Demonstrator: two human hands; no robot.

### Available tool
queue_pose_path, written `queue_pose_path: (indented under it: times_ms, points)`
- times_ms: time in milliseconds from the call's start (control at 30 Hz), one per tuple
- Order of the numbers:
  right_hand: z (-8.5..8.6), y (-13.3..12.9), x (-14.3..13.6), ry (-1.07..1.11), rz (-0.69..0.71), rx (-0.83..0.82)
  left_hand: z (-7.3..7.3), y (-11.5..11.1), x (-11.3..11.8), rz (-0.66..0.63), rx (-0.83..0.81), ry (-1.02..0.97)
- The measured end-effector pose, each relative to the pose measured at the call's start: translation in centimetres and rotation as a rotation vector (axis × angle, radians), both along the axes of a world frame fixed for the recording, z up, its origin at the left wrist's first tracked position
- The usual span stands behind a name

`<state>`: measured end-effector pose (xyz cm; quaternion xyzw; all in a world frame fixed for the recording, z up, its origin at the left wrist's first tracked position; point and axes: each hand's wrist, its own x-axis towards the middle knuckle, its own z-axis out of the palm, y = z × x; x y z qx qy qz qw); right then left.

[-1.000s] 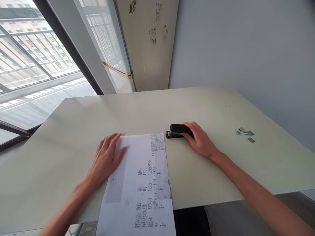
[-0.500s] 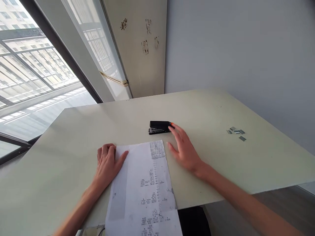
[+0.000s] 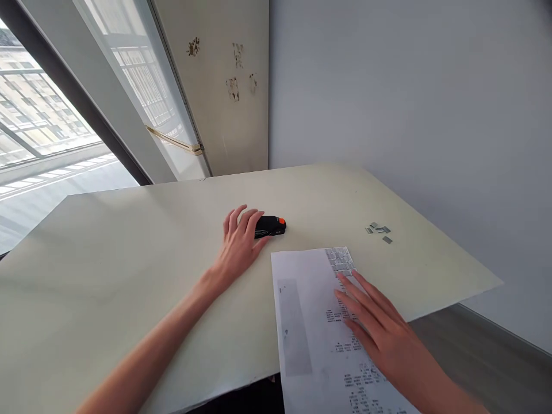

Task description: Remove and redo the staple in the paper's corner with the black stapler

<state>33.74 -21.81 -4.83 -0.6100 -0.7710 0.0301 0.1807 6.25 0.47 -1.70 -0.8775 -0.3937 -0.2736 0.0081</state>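
A black stapler [image 3: 271, 226] with an orange patch at its right end lies on the table. My left hand [image 3: 240, 241] is at its left end, thumb along the near side and fingers bent over the top and far side, hiding that end. A printed sheet of paper [image 3: 297, 322] with a patterned block in its top right corner lies nearer me and overhangs the front edge. Over the right part of the sheet, my right hand [image 3: 379, 328] is stretched out flat with fingers apart, covering some of the print.
Several small strips of staples [image 3: 379, 230] lie loose on the right of the pale table [image 3: 129, 259]. A grey wall [image 3: 388, 103] rises behind the table. At the back left stands a fridge [image 3: 228, 126] with brown marks on its side, beside a window.
My left hand has left the paper and gone to the stapler. My right hand has moved from the stapler onto the paper. The sheet has shifted right, and the view has turned right.
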Motion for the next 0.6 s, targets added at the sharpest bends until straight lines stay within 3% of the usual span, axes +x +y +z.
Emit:
queue_pose_path:
  times_ms: [133,233,400,500,600]
  points:
    - [-0.6,-1.6,-1.0,-0.057,-0.053,-0.055,0.6,2.6,-0.6,-0.004,-0.073,0.026]
    - [-2.1,-0.3,-1.4,-0.083,-0.090,-0.091,0.4,2.7,-2.5,0.036,-0.068,-0.008]
    - [-3.2,7.3,0.8,-0.050,-0.092,-0.152,0.0,1.8,-6.6,0.103,-0.147,-0.126]
    - [-2.7,12.7,2.4,-0.025,-0.059,-0.169,-0.5,0.9,-8.5,0.172,-0.244,-0.212]
    - [-1.9,16.3,3.2,0.015,-0.001,-0.199,-1.2,0.4,-9.7,0.220,-0.330,-0.298]
